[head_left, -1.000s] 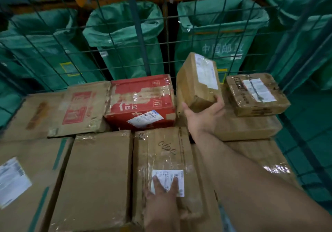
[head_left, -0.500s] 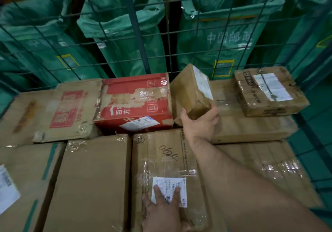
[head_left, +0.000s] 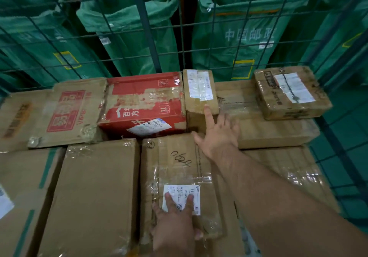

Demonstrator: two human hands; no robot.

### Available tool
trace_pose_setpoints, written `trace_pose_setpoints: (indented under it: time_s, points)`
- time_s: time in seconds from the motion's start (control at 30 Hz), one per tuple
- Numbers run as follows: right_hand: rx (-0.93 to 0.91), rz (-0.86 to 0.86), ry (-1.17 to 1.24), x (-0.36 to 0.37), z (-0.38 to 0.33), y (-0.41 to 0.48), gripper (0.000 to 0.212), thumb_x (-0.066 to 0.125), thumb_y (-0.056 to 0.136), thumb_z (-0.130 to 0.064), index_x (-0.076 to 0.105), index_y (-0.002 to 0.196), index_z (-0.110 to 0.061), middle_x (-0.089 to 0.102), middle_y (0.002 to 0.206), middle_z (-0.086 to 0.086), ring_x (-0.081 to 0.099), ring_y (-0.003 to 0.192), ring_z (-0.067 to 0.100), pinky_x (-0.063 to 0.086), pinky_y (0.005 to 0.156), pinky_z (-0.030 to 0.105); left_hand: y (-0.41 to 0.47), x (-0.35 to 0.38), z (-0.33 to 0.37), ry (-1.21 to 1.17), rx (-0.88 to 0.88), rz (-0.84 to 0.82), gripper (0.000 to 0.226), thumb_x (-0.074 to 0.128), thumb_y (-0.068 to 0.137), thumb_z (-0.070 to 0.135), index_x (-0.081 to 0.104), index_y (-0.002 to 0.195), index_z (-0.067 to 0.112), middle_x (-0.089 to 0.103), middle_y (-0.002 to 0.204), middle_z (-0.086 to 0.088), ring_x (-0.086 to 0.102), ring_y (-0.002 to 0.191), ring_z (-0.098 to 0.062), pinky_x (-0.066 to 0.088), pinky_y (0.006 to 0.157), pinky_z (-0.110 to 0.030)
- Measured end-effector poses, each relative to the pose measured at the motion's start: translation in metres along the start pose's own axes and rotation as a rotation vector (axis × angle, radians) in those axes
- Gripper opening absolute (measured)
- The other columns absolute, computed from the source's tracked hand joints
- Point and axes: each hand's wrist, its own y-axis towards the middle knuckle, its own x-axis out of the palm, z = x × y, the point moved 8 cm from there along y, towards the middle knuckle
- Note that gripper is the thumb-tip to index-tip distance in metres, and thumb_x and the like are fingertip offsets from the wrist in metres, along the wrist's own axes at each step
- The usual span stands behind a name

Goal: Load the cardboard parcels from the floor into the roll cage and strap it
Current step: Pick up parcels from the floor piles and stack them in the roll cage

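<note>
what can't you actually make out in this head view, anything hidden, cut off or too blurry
- Label text under the left hand: too small, partly covered by the fingers.
- Lower layers of parcels: hidden by the top boxes.
- Strap: none in view.
- Left-edge carton: cut off by the frame.
- Small parcel label by the right hand: blurred.

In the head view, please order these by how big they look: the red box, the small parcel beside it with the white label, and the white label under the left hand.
1. red box, clearly largest.
2. small parcel, at its right side.
3. white label, smallest, although nearest the camera; the left hand partly covers it.
</note>
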Motion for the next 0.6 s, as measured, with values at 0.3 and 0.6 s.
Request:
trace_pose_setpoints:
  time_s: [0.3, 0.6]
  points:
    - [0.081, -0.060, 0.321, -0.007, 0.022, -0.116, 0.098, 0.050, 0.098, -0.049, -0.028, 0.155, -0.033, 0.015, 0.168, 0.013, 0.024, 0.151, 0.034, 0.025, 0.122, 0.055, -0.024, -0.005, 0.005, 0.067, 0.060, 0.191, 0.086, 0.048, 0.102, 0.057, -0.017, 0.157, 0.048, -0.025, 0.168, -0.015, -0.010, 0.151, -0.056, 0.036, 0.112, -0.065]
    - [0.359, -0.606, 0.503, 0.084, 0.078, -0.457, 0.022, 0.043, 0.105, -0.029, 0.062, 0.102, -0.018, 0.061, 0.102, 0.005, 0.065, 0.102, 0.023, 0.046, 0.085, 0.024, -0.157, 0.049, -0.015, 0.122, 0.332, 0.354, 0.053, 0.038, 0.103, 0.044, 0.037, 0.151, 0.023, 0.035, 0.157, -0.012, 0.029, 0.147, -0.036, 0.021, 0.123, -0.048]
